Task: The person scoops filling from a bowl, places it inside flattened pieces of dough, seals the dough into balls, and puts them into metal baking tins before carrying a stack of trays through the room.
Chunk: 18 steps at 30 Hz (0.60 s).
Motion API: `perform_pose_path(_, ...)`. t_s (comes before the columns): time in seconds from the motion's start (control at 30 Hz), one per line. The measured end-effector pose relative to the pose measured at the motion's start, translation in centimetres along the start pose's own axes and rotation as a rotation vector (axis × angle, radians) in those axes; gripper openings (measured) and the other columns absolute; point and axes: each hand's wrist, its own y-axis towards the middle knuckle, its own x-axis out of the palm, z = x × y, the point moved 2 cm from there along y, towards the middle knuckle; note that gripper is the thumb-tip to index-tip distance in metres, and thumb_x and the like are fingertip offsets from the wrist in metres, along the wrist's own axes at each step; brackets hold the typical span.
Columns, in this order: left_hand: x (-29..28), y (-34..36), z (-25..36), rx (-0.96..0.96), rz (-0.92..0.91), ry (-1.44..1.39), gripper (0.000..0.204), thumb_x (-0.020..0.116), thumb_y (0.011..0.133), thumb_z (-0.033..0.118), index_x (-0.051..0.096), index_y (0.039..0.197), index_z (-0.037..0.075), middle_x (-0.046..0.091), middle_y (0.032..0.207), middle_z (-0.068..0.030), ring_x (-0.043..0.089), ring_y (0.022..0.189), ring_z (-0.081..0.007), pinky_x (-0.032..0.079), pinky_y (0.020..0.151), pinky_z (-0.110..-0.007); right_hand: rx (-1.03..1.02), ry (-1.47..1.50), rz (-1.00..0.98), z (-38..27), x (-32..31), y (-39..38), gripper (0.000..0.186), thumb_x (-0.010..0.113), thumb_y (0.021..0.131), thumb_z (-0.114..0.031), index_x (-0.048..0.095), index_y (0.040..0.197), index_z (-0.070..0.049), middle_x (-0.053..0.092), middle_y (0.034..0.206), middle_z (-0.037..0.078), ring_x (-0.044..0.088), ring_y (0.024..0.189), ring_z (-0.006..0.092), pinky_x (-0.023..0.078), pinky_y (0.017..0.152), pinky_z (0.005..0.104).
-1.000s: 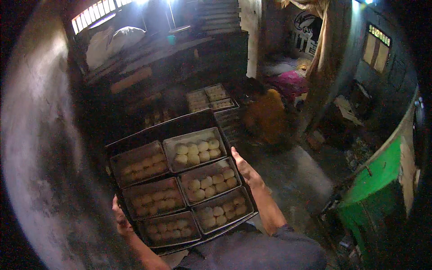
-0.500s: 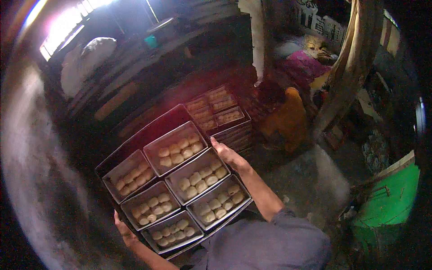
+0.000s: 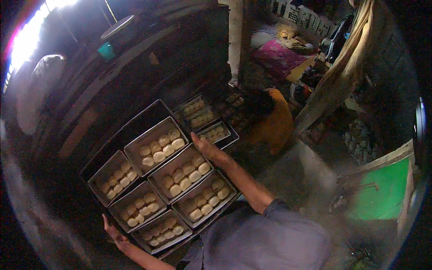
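Note:
A large dark tray (image 3: 118, 138) hangs tilted in front of my body, carried between both hands. In it sit several rectangular metal tins, among them a tin (image 3: 135, 146) at the far side, each with rows of pale round dough balls (image 3: 185, 183). My right hand (image 3: 210, 152) grips the tray's right edge, its fingers lying along the side of the tins. At the near left side my left hand (image 3: 116, 236) supports the tray; part of its fingers is hidden by the side or underneath.
Beyond the tray, another tray (image 3: 231, 141) holds tins of dough. A person in a yellow-orange top (image 3: 276, 121) is low down next to it. A pale post (image 3: 234, 42) and a wooden pole (image 3: 344, 72) stand farther back. A green panel (image 3: 380, 193) lies at right.
The held tray and both hands have shifted slightly left in the picture as the view turned. The tray behind is now more covered by the held one. My grip is the same.

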Motion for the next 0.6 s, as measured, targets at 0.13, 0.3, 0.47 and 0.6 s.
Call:
perform_pose_path(0.13,-1.7,0.6,-0.7,0.264,-0.219,0.128,0.059,0.046,0.098,0.048,0.05,0.134,0.001,0.058,0.128,-0.0136,0.056,0.112,-0.0279,0.043,0.098,-0.042,0.126,-0.047,-0.026,0.0,0.3,0.4,0.083,0.031,0.091,-0.072,0.068,0.099,0.002,0.068,0.098,0.02,0.063,0.094,0.0293,0.046,0.087,0.0453)
perform_pose_path(0.3,3.8,-2.8,1.9,-0.068,-0.054,0.026,0.058,0.041,0.101,0.046,0.049,0.133,-0.002,0.055,0.132,-0.0121,0.054,0.116,-0.028,0.038,0.104,-0.042,0.148,0.098,-0.115,-2.6,-0.4,-2.5,0.075,0.027,0.098,-0.063,0.05,0.133,0.0,0.061,0.123,0.018,0.056,0.117,0.0263,0.039,0.102,0.0383)
perform_pose_path(0.47,3.4,-0.8,2.4,-0.017,-0.188,-0.001,0.059,0.042,0.1,0.047,0.049,0.134,-0.001,0.054,0.133,-0.0114,0.051,0.119,-0.0282,0.035,0.107,-0.043,0.292,0.127,-0.243,-0.5,-1.2,1.0,0.085,0.036,0.091,-0.07,0.048,0.13,0.005,0.059,0.128,0.017,0.057,0.118,0.0278,0.04,0.102,0.0387)
perform_pose_path(0.6,5.5,-4.9,4.2,-0.051,0.083,0.052,0.058,0.045,0.098,0.047,0.048,0.135,0.001,0.052,0.135,-0.0114,0.05,0.121,-0.028,0.035,0.108,-0.042,0.317,0.139,-0.154,-0.8,0.0,0.0,0.097,0.042,0.084,-0.077,0.049,0.124,0.011,0.058,0.124,0.027,0.057,0.117,0.0367,0.041,0.101,0.0417)
